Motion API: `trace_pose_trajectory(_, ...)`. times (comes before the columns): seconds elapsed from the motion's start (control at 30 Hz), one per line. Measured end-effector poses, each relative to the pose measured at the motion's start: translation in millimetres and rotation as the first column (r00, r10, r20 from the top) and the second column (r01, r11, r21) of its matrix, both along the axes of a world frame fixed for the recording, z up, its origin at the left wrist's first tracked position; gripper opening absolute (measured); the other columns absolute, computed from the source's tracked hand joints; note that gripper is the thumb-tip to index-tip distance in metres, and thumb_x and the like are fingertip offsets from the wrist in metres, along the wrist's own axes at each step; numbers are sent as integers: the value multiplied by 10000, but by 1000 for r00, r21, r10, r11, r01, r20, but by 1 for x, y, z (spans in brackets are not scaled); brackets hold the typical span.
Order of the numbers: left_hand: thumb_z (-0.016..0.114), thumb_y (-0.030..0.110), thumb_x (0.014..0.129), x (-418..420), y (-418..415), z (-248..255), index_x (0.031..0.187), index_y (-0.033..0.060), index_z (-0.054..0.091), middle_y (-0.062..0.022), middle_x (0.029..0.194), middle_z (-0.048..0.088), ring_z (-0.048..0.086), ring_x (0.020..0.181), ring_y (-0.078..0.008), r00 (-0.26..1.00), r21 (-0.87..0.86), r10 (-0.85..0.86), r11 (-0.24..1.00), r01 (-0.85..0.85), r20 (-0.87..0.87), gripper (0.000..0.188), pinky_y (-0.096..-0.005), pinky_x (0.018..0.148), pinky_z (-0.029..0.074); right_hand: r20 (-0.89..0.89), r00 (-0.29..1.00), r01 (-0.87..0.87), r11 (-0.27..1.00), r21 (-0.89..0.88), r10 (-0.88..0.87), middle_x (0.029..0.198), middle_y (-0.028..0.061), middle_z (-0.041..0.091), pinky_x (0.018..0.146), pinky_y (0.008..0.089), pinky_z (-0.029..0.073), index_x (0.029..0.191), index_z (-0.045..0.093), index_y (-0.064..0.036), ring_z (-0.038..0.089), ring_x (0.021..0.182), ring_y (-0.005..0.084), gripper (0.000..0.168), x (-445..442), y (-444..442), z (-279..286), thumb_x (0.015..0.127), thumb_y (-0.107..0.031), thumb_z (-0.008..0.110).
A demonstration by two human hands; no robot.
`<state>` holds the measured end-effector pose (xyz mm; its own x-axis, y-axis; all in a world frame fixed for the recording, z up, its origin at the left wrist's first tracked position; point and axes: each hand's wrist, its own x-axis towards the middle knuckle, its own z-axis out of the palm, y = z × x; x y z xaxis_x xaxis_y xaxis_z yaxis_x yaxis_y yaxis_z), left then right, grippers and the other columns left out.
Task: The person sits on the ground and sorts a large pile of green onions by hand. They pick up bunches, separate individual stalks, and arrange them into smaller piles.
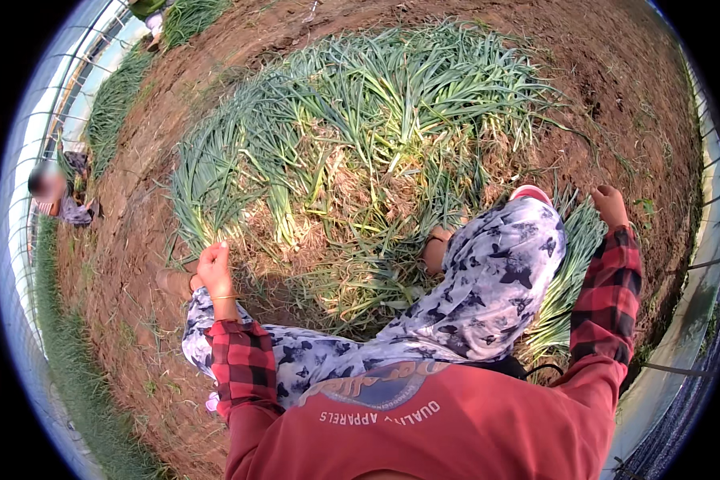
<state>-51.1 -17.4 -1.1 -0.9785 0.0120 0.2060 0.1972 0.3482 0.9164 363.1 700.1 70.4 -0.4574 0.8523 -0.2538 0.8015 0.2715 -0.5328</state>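
Observation:
My left hand (215, 269) is raised over my left knee, its fingers drawn together beside the lower left end of a large heap of leek-like green plants (396, 102). Pale stems and tan roots in that heap face me, and the long leaves fan away. Whether anything thin is between those fingers is too small to tell. To the right, my right hand (611, 207) is curled near the leaf tips of a bundle of similar plants (567, 270) lying along my right leg. I cannot tell if it holds something. Loose leaf trimmings (348, 288) cover the ground between my legs.
Bare brown soil (150, 156) surrounds the heap. A person (66, 195) sits far left; part of another person (150, 15) shows at the top left beside more green plants (192, 21). Plastic sheeting (687, 306) edges the right side. A standing green row (78, 360) runs along the left.

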Motion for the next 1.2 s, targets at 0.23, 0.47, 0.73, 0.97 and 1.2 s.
trace_pose_trajectory(0.23, 527, 210, 905, 17, -5, 9, 847, 37, 598, 27, 722, 547, 466, 645, -49, 985, 166, 13, 985, -42, 172, 196, -175, 620, 371, 50, 670, -729, 669, -143, 741, 786, 82, 635, 667, 271, 463, 949, 633, 22, 593, 717, 140, 301, -313, -156, 74, 817, -239, 562)
trace_pose_trajectory(0.47, 581, 78, 837, 20, 21, 11, 843, -17, 583, -45, 932, 533, 496, 794, -94, 989, 123, -118, 987, 107, 92, 95, -215, 720, 418, 198, 772, -624, 779, 61, 604, 802, 154, 658, 728, 336, 493, 874, 683, -49, 635, 736, 276, 278, -403, -262, -111, 692, -259, 674)
trace_pose_trajectory(0.73, 591, 77, 847, 26, 45, 5, 918, 7, 605, 11, 796, 591, 513, 692, -46, 960, 235, -213, 957, 169, 180, 101, -175, 638, 411, -654, 755, -425, 717, -552, -56, 663, 16, 585, 525, 205, 394, 810, 609, 5, 496, 566, 68, 128, -372, -360, -91, 735, -71, 678)
trace_pose_trajectory(0.97, 635, 177, 821, 38, 85, -2, 861, 18, 638, -2, 711, 601, 512, 570, -64, 749, 487, -424, 860, 155, 510, 164, -185, 502, 388, -719, 673, -709, 428, -560, 175, 735, -23, 584, 583, 192, 416, 849, 595, -10, 503, 640, 45, 117, -301, -474, -87, 765, -34, 673)
trace_pose_trajectory(1.2, 446, 76, 895, 47, 60, -5, 1048, -3, 555, -104, 1005, 602, 585, 840, -181, 644, 906, -698, 422, 18, 312, 205, -276, 634, 454, -632, 769, -625, 96, -775, -92, 810, 18, 603, 675, 211, 427, 898, 588, 11, 540, 716, 84, 124, -288, -499, -84, 794, -35, 636)
